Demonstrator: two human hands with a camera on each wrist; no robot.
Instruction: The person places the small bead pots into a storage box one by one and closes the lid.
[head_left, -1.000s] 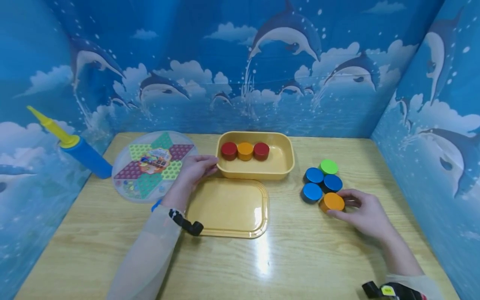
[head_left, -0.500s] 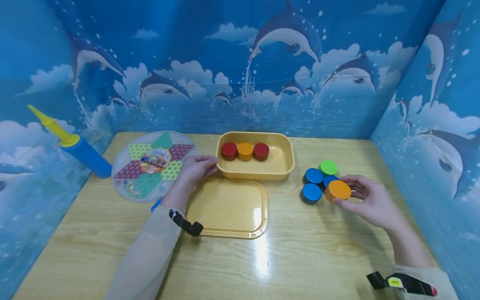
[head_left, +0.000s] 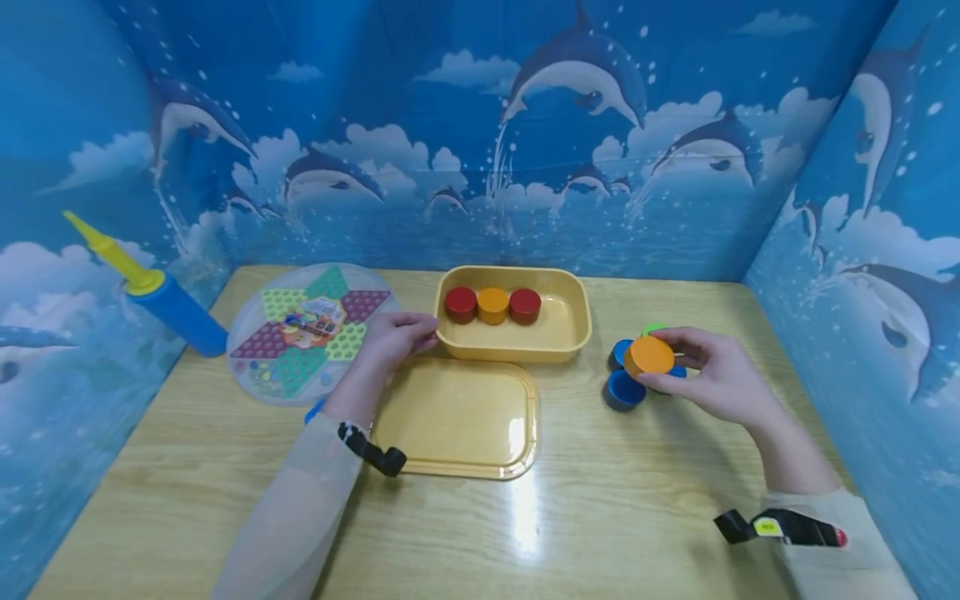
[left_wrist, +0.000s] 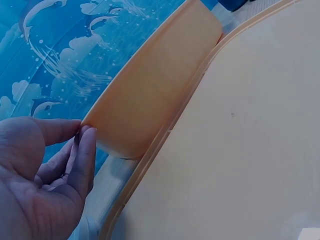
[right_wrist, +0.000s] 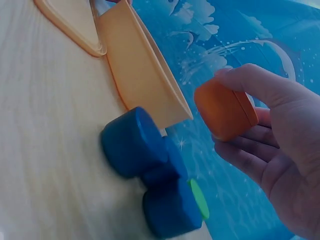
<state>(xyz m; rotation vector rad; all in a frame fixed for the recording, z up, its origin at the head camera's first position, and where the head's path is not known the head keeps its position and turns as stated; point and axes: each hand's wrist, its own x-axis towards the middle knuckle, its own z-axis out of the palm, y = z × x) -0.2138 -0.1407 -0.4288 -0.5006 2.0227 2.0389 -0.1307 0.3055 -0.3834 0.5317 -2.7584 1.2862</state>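
Observation:
My right hand holds a short orange round tub between thumb and fingers, raised over a cluster of similar tubs. A seam near one end of it shows in the right wrist view. Below are blue tubs, the nearest one fully visible, and a green-topped one mostly hidden in the head view. With thumb and fingertips my left hand pinches the left rim of a yellow rectangular container. Inside stand a red tub, an orange tub and another red tub in a row.
A flat yellow lid lies in front of the container. To the left are a round Chinese checkers board and a blue hand pump with a yellow nozzle. Dolphin-printed curtains border the table at the back and sides.
My right hand has lifted the orange tub off the table beside the blue ones and carried it up and left over them. The left hand stays at the container's rim.

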